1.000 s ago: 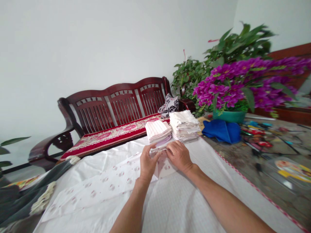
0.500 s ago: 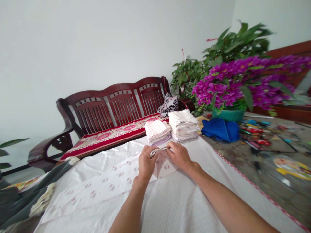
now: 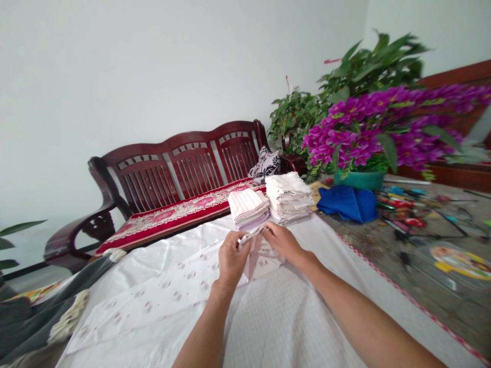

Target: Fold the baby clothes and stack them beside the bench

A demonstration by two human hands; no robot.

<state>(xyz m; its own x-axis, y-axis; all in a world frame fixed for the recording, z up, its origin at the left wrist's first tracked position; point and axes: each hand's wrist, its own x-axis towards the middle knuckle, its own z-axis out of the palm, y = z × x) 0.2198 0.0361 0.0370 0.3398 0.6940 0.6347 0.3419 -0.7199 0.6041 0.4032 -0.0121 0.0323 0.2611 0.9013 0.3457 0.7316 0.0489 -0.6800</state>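
A long white cloth with small printed figures lies across the table, its right end lifted in both hands. My left hand pinches the raised edge between thumb and fingers. On the other side of the same edge, my right hand is closed on it, with some fingers hidden behind the fabric. Just beyond my hands sits a folded pile of striped cloth. To its right, touching or nearly so, rises a taller stack of folded white cloths.
A white sheet with a red-checked edge covers the table. On the right lie a blue cloth, scattered tools and a clear plastic lid, near purple flowers in a green pot. Behind stands a wooden bench.
The lifted edge of the printed cloth has tilted, its right side higher. My right hand has shifted slightly up; my left hand stays nearly in place.
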